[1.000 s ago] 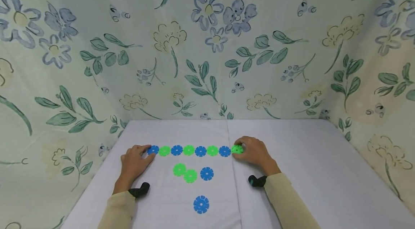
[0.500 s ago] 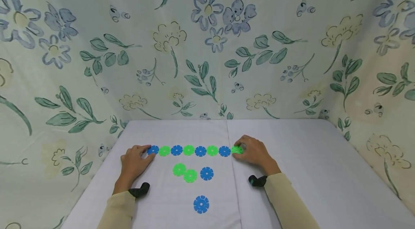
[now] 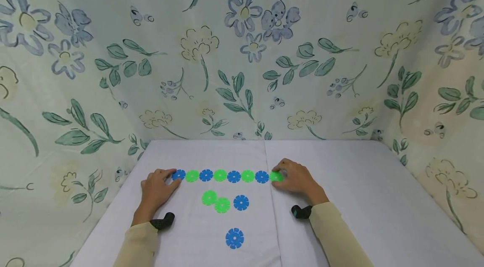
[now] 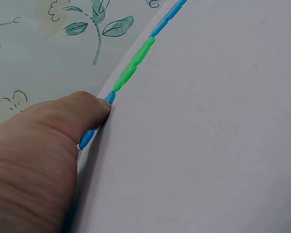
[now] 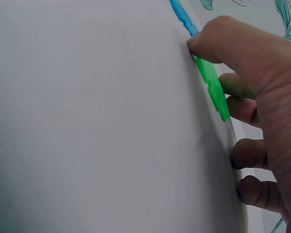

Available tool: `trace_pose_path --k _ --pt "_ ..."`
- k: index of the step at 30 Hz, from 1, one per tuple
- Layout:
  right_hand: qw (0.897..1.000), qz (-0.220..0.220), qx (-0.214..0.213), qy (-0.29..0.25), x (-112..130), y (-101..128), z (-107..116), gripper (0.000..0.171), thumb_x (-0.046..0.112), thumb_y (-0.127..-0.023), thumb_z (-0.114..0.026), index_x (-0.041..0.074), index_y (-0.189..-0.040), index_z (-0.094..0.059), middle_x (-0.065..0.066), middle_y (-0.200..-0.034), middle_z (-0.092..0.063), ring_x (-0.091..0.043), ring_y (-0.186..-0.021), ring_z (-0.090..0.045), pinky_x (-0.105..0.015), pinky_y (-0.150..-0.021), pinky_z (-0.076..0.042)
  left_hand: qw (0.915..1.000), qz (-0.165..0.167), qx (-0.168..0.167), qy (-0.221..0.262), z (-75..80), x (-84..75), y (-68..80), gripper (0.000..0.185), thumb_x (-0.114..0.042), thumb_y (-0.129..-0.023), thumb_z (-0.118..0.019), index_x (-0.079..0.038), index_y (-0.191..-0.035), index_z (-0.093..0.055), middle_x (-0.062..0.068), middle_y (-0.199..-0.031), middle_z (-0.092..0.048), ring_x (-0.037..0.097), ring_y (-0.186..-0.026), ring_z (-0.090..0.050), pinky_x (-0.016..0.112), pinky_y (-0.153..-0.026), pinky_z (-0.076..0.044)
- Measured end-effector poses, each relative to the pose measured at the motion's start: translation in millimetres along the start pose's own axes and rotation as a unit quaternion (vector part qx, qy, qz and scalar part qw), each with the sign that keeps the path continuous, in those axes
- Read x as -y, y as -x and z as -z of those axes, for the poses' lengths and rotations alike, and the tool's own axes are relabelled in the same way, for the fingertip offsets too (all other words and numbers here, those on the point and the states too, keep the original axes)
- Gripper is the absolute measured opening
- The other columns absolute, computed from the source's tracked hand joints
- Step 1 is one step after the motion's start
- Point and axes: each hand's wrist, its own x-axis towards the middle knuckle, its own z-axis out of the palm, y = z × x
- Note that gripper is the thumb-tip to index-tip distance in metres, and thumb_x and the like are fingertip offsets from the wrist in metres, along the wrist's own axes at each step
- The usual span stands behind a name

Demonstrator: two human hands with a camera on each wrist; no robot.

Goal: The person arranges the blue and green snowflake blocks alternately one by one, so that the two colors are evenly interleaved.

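A row of alternating blue and green slotted plastic discs runs across the white tabletop in the head view. My left hand (image 3: 156,189) pinches the blue disc (image 3: 179,175) at the row's left end between thumb and fingers. At the other end, my right hand (image 3: 297,178) pinches a green disc (image 3: 276,176), which meets the neighbouring blue disc (image 3: 262,177) at its edge. Seen edge-on in the right wrist view, that green disc (image 5: 213,90) has the thumb on one side and fingertips on the other. In the left wrist view, the thumb partly hides the blue disc (image 4: 87,140).
Two touching green discs (image 3: 222,205) and a blue disc (image 3: 241,202) lie loose below the row. Nearer the front lies another blue disc (image 3: 235,238). Flower-patterned cloth (image 3: 242,82) rises behind and beside the white table (image 3: 340,199).
The green disc at the right end has shifted slightly and changed its tilt in my right fingers. My left hand and the loose discs stay put.
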Motion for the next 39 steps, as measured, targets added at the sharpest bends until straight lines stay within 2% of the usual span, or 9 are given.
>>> trace_pose_path --k 7,11,14,22,25,32,39 --pt "1.0 -0.004 0.0 0.015 4 3 6 0.048 0.048 -0.075 -0.083 0.027 -0.116 -0.073 0.005 -0.115 -0.065 -0.017 -0.101 -0.063 -0.045 -0.091 -0.053 1.0 0.005 -0.002 0.002 -2.0 1.2 -0.3 0.053 -0.046 -0.09 -0.069 -0.019 -0.135 -0.064 0.018 -0.129 -0.062 0.038 -0.118 -0.053 0.052 -0.086 -0.033" --pt "0.999 0.022 -0.028 0.028 9 4 16 0.044 0.046 -0.076 -0.083 0.026 -0.114 -0.075 0.006 -0.114 -0.063 -0.009 -0.081 -0.06 -0.033 -0.075 -0.053 1.0 0.0 -0.007 0.001 -3.7 1.9 -1.2 0.054 -0.047 -0.09 -0.068 -0.018 -0.135 -0.064 0.018 -0.128 -0.062 0.038 -0.116 -0.053 0.052 -0.084 -0.032" --pt "0.997 0.05 -0.053 0.025 16 6 25 0.04 0.042 -0.078 -0.083 0.025 -0.113 -0.076 0.007 -0.112 -0.063 -0.005 -0.07 -0.054 -0.024 -0.063 -0.046 1.0 0.0 -0.006 -0.001 -4.5 2.6 -1.3 0.054 -0.048 -0.09 -0.068 -0.018 -0.135 -0.064 0.018 -0.128 -0.061 0.037 -0.116 -0.053 0.051 -0.084 -0.032" --pt "0.989 0.086 -0.116 0.022 48 9 52 0.033 0.037 -0.081 -0.082 0.027 -0.111 -0.075 0.01 -0.107 -0.07 -0.006 -0.074 -0.062 -0.021 -0.062 -0.048 0.9999 -0.006 -0.007 0.003 -2.9 2.6 0.3 0.054 -0.047 -0.09 -0.068 -0.018 -0.135 -0.064 0.018 -0.127 -0.062 0.038 -0.115 -0.054 0.051 -0.083 -0.031" --pt "0.988 0.097 -0.121 -0.002 60 12 62 0.032 0.034 -0.082 -0.082 0.027 -0.112 -0.075 0.009 -0.107 -0.071 -0.006 -0.074 -0.062 -0.02 -0.061 -0.048 0.9999 -0.007 -0.008 0.001 -1.5 3.2 0.4 0.053 -0.046 -0.09 -0.068 -0.018 -0.135 -0.064 0.018 -0.128 -0.062 0.038 -0.115 -0.054 0.051 -0.083 -0.032" --pt "0.98 0.116 -0.12 -0.108 85 19 80 0.031 0.033 -0.086 -0.079 0.027 -0.115 -0.073 0.007 -0.111 -0.072 -0.004 -0.076 -0.063 -0.022 -0.063 -0.05 0.9999 -0.008 -0.007 0.003 1.3 1.3 1.6 0.053 -0.046 -0.091 -0.068 -0.017 -0.135 -0.064 0.019 -0.128 -0.061 0.038 -0.115 -0.053 0.051 -0.082 -0.032" --pt "0.973 0.119 -0.103 -0.171 101 25 75 0.032 0.029 -0.087 -0.079 0.028 -0.118 -0.071 0.011 -0.114 -0.07 -0.001 -0.079 -0.062 -0.022 -0.061 -0.052 0.9999 -0.01 -0.009 -0.003 -0.7 3.6 2.7 0.052 -0.047 -0.092 -0.067 -0.018 -0.135 -0.064 0.019 -0.128 -0.061 0.039 -0.116 -0.053 0.052 -0.083 -0.032"
